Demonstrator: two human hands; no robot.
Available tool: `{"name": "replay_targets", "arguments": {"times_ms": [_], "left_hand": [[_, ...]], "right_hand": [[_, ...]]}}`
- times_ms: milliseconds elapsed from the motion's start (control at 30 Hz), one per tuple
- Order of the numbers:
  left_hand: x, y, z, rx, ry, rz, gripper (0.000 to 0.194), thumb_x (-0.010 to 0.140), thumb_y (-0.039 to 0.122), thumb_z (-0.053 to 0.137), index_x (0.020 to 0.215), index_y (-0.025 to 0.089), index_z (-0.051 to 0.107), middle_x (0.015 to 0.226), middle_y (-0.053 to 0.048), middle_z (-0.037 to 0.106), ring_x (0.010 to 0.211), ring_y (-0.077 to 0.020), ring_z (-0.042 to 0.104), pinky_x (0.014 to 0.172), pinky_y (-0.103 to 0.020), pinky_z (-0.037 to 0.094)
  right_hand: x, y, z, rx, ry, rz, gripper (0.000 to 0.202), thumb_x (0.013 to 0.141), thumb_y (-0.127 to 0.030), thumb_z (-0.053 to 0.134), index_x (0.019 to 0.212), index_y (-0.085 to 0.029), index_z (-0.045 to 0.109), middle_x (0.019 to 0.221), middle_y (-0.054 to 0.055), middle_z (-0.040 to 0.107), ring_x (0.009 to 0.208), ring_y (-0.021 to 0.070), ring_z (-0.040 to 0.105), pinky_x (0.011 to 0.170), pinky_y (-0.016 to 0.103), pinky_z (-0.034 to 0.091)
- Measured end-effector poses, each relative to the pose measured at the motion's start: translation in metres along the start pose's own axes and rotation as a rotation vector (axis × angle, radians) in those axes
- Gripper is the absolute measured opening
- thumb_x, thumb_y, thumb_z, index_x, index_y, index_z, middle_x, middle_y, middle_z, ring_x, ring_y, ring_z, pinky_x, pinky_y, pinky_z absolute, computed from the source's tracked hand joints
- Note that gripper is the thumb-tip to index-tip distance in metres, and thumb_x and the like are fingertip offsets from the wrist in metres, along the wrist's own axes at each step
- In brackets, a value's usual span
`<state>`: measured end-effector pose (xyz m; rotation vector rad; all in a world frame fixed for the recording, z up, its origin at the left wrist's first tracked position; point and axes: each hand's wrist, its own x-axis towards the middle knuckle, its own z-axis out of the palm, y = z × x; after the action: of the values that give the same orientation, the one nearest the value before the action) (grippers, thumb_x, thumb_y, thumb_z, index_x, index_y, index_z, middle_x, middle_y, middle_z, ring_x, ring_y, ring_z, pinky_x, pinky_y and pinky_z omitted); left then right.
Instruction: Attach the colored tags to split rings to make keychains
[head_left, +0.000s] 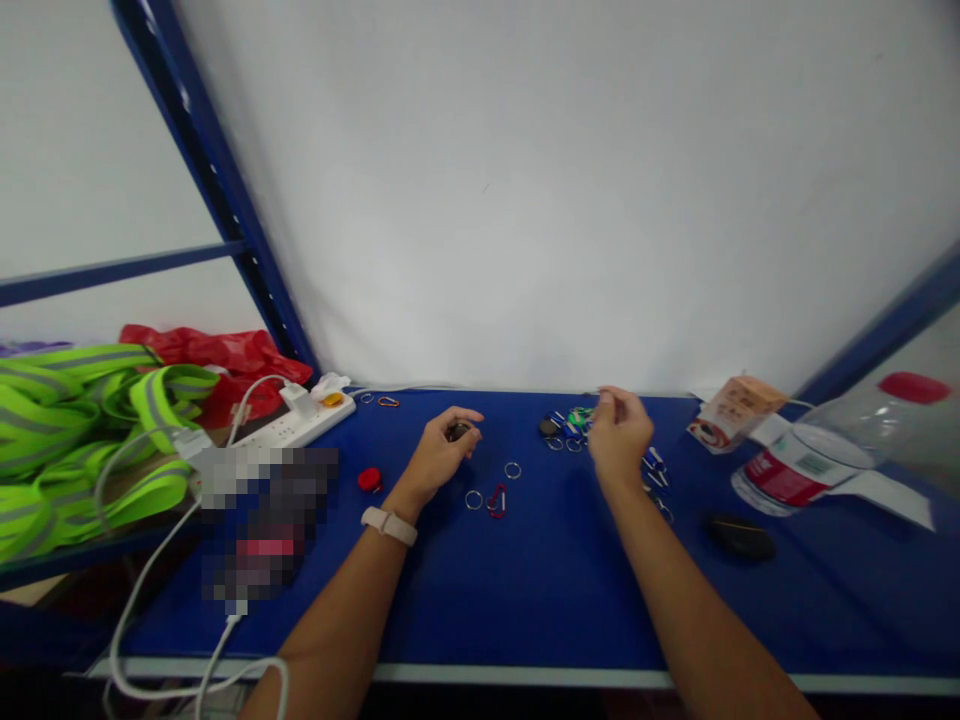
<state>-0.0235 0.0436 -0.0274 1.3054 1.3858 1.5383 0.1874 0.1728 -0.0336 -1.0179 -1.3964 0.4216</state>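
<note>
My left hand, with a light band on its wrist, is closed around a small dark round object that the fingers partly cover. My right hand is raised with thumb and fingers pinched together; whatever may be between them is too small to make out. Behind and beside it lies a pile of green and blue carabiners with metal rings and a dark round piece. More blue carabiners lie to its right. Between my hands are a red carabiner, a split ring and another split ring.
A red round piece and an orange carabiner lie left. Further left are a power strip, cables and green reflective straps. On the right stand a small box, a plastic bottle and a black object.
</note>
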Motion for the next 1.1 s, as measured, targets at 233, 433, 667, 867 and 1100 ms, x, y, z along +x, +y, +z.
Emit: {"name": "replay_targets", "arguments": {"times_ms": [233, 433, 667, 867, 1100], "left_hand": [[-0.003, 0.003, 0.004, -0.130, -0.090, -0.036, 0.025, 0.078, 0.026, 0.067, 0.100, 0.014, 0.062, 0.073, 0.001, 0.058, 0.057, -0.0078, 0.051, 0.058, -0.022, 0.039], [-0.006, 0.009, 0.006, -0.458, -0.222, -0.065, 0.029, 0.076, 0.026, 0.074, 0.098, 0.014, 0.062, 0.073, 0.001, 0.058, 0.058, -0.0081, 0.052, 0.057, -0.022, 0.039], [-0.010, 0.019, 0.002, -0.598, -0.286, -0.091, 0.025, 0.077, 0.021, 0.074, 0.097, 0.014, 0.062, 0.071, 0.000, 0.060, 0.057, -0.0080, 0.054, 0.055, -0.021, 0.038], [-0.012, 0.021, 0.001, -0.660, -0.380, -0.114, 0.020, 0.079, 0.020, 0.072, 0.095, 0.014, 0.061, 0.073, -0.001, 0.061, 0.059, -0.0082, 0.055, 0.057, -0.020, 0.040], [-0.013, 0.020, 0.000, -0.712, -0.450, -0.122, 0.022, 0.077, 0.023, 0.076, 0.091, 0.013, 0.062, 0.072, -0.002, 0.063, 0.060, -0.0098, 0.058, 0.057, -0.020, 0.042]], "right_hand": [[-0.001, 0.001, 0.002, 0.143, -0.012, 0.074, 0.032, 0.086, -0.040, 0.051, 0.097, -0.012, 0.062, 0.084, 0.009, 0.066, 0.074, 0.0198, 0.062, 0.068, 0.033, 0.050], [-0.043, -0.043, 0.014, 0.161, -0.433, -0.166, 0.021, 0.092, -0.034, 0.051, 0.094, -0.018, 0.064, 0.085, 0.005, 0.065, 0.075, 0.0166, 0.060, 0.071, 0.030, 0.048], [-0.056, -0.064, 0.008, 0.193, -0.533, -0.246, 0.015, 0.094, -0.027, 0.051, 0.094, -0.019, 0.063, 0.086, 0.004, 0.063, 0.079, 0.0160, 0.059, 0.073, 0.029, 0.047], [-0.055, -0.073, 0.002, 0.204, -0.525, -0.280, 0.013, 0.094, -0.025, 0.051, 0.094, -0.019, 0.063, 0.086, 0.004, 0.062, 0.078, 0.0157, 0.059, 0.073, 0.029, 0.046], [-0.056, -0.078, 0.000, 0.208, -0.543, -0.283, 0.012, 0.094, -0.024, 0.051, 0.095, -0.020, 0.063, 0.086, 0.004, 0.063, 0.078, 0.0163, 0.059, 0.073, 0.030, 0.047]]}}
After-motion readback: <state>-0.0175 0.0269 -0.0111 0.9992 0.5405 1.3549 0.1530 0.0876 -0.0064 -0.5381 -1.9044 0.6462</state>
